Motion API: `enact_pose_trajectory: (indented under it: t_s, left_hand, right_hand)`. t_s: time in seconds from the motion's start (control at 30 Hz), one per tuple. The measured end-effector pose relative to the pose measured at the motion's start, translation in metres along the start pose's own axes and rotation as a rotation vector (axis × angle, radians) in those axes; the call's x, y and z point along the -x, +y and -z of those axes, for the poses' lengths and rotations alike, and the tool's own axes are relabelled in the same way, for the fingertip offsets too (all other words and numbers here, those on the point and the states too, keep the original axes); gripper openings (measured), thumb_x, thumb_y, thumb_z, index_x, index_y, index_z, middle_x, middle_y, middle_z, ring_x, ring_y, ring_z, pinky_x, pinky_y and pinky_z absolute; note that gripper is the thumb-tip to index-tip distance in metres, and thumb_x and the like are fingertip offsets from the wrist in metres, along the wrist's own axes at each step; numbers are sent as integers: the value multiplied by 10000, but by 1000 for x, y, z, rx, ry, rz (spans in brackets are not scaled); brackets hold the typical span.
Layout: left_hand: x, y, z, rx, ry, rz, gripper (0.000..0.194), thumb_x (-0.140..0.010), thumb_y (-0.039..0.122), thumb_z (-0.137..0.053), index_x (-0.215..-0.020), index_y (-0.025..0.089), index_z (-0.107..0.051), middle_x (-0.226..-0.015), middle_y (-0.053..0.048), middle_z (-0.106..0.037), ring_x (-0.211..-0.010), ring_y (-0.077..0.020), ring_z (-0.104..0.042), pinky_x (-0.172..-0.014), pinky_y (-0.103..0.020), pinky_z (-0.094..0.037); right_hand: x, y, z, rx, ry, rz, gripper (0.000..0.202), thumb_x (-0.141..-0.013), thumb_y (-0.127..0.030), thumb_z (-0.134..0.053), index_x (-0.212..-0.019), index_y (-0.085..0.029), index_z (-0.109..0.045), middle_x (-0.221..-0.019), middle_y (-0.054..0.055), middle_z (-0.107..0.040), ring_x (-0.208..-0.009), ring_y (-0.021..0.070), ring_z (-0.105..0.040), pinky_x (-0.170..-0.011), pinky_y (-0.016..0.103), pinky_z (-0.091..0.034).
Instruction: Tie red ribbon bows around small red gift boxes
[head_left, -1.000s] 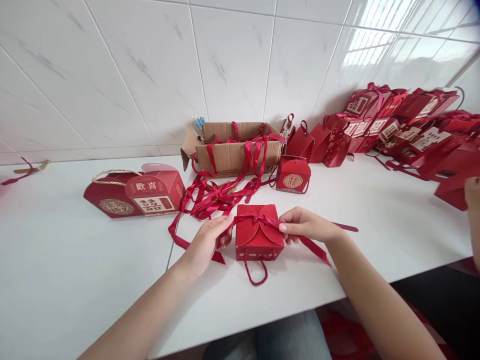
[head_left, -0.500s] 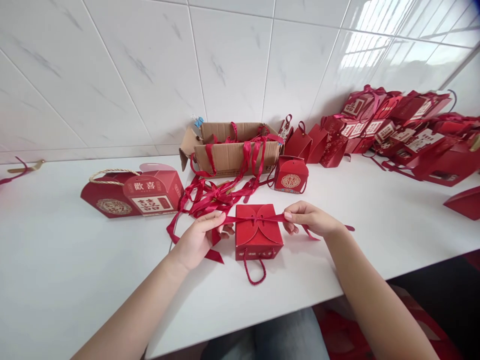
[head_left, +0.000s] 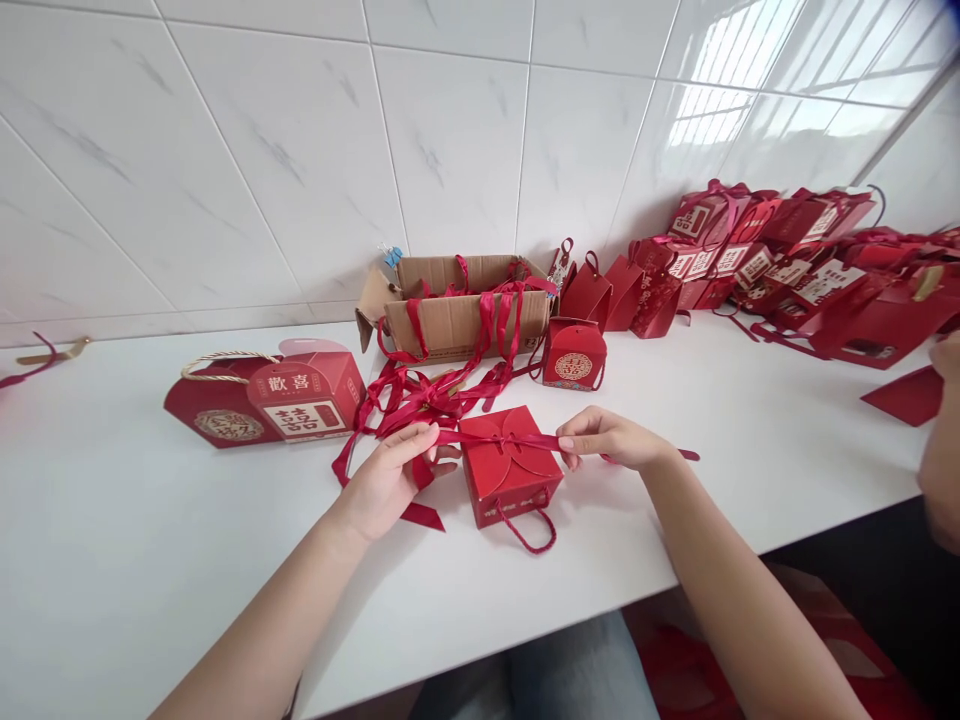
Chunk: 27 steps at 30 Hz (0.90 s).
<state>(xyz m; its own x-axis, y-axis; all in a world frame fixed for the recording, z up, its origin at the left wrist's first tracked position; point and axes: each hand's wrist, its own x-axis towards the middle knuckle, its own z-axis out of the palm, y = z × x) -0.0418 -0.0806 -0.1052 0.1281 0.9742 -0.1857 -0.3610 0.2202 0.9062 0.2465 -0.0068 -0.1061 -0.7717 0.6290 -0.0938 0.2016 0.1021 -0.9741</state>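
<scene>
Single view: head cam on wearer, looking fwd & down over wht table (head_left: 120, 560). Wearer's POV: lap (head_left: 577, 670) at btm edge, L hand (head_left: 390, 475) & R hand (head_left: 611, 437) coming in from below, either side of frame ctr. Near range on red box (head_left: 506, 465) btwn them, seen from above w/ its front side also showing. Cardboard box (head_left: 457, 325) sits further off; tiled wall (head_left: 262, 130) fills the top as bkgd. Wide coverage, incl. gift box pile (head_left: 795, 260) at far R. Table's near edge rises twd R, i.e. view's at a slant to it.
</scene>
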Motion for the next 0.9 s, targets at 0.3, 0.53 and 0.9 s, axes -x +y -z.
enact_pose_trajectory:
  t_s: [0.3, 0.53, 0.9]
  left_hand:
    - [1, 5, -2, -36, -3, -5, 328, -769, 306, -684, -530, 149, -524, -702, -19, -605, -812, -178, -618, -770, -302, -524]
    - [5, -1, -7, -130, 31, -81, 280, -795, 330, -659, -616, 167, -519, -1068, -35, -661, -966, -180, -586, -780, -264, -481]
    - [2, -6, -5, -504, 195, -80, 304, -751, 368, -659, -613, 170, -473, -898, -10, -627, -815, -157, -576, -637, -241, -425]
  right_hand:
    - [0, 3, 2, 11, -89, 70, 295, -800, -387, -657, -673, -125, -704, -572, -27, -504, -516, 57, -336, -501, 237, -266]
    - [0, 3, 0, -3, -104, 21, 268, -742, -373, -718, -782, -110, -695, -611, -26, -527, -530, 58, -390, -502, 219, -319]
    - [8, -5, 6, 85, -188, 124, 186, -760, -302, -708, -793, -119, -712, -665, 2, -596, -599, 79, -482, -605, 222, -418]
